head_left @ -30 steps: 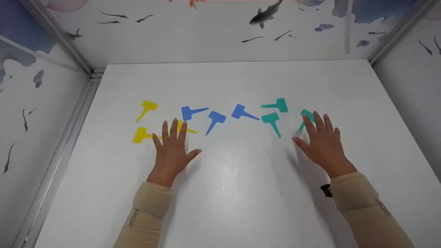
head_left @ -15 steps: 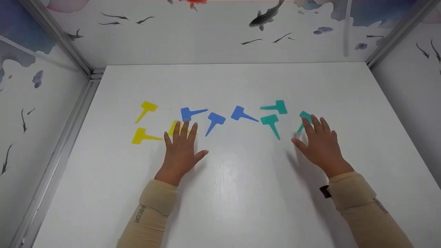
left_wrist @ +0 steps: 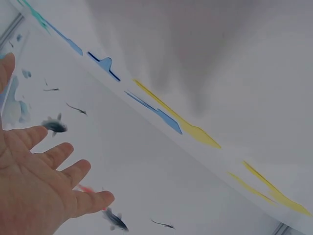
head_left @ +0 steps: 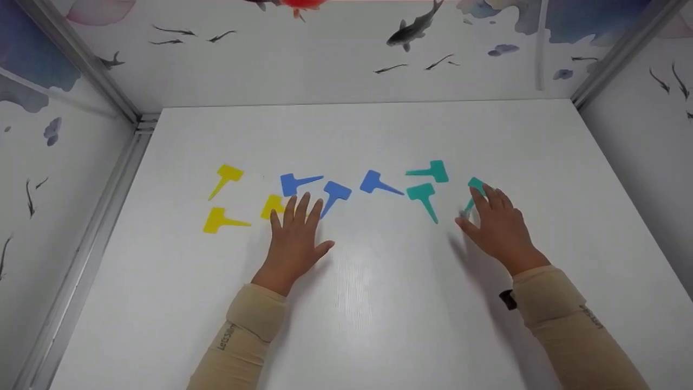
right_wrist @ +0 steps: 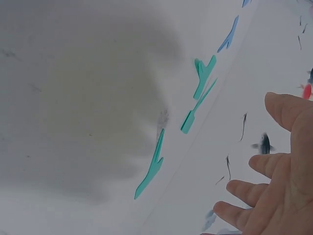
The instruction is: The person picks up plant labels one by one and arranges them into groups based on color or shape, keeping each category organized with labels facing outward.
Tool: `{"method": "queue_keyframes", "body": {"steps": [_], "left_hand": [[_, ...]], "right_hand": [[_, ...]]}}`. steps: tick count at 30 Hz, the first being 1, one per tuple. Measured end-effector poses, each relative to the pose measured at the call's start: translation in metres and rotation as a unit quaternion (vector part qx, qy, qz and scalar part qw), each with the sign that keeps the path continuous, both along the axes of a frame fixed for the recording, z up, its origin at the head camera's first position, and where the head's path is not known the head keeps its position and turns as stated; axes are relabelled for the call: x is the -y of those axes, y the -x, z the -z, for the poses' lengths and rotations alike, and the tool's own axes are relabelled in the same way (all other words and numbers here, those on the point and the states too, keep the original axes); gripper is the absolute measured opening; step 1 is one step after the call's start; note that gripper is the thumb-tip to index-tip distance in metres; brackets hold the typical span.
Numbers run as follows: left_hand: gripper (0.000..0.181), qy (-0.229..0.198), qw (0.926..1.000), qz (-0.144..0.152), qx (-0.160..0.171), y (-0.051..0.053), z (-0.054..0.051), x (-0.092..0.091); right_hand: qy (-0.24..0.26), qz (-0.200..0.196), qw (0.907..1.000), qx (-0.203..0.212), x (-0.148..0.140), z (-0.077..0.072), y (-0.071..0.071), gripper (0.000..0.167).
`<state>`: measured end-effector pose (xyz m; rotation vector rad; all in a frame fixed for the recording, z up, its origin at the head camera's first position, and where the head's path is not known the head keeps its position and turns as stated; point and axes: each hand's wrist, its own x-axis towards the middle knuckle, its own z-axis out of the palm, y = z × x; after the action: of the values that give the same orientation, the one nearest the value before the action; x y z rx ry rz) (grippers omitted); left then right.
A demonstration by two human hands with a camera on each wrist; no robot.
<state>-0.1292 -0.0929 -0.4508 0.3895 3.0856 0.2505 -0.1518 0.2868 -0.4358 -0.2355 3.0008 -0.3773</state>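
Observation:
Flat T-shaped tags lie on a white table: yellow ones [head_left: 218, 220] at left, blue ones [head_left: 372, 181] mid-table, green ones [head_left: 422, 192] at right. My left hand [head_left: 294, 241] hovers palm down, fingers spread, partly covering one yellow tag [head_left: 273, 206] and reaching the tip of a blue one; the left wrist view shows its palm [left_wrist: 29, 191] raised off the surface. My right hand [head_left: 501, 233] is over the rightmost green tag [head_left: 476, 184], fingers extended; in the right wrist view this hand [right_wrist: 283, 181] holds nothing, and that tag [right_wrist: 149, 177] lies apart from it.
White panels painted with fish and blue patches rise behind the table [head_left: 368, 325] and at both sides, with metal frame strips [head_left: 81, 271] along the left edge. A small greyish mark or clear piece [head_left: 464, 213] lies beside the right thumb.
My left hand has drifted right, from over the yellow tags towards the blue ones, uncovering the lower left yellow tag. My right hand has barely moved. The tags keep their arrangement while the view shifts slightly.

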Motion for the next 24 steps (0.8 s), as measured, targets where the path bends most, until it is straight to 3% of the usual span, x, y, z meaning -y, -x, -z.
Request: {"method": "queue_keyframes", "body": {"steps": [24], "left_hand": [[0.08,0.002,0.9987,0.051,0.0,0.004,0.0,-0.03]], "right_hand": [[0.021,0.067,0.9936,0.088,-0.013,0.008,0.031,0.065]]}}
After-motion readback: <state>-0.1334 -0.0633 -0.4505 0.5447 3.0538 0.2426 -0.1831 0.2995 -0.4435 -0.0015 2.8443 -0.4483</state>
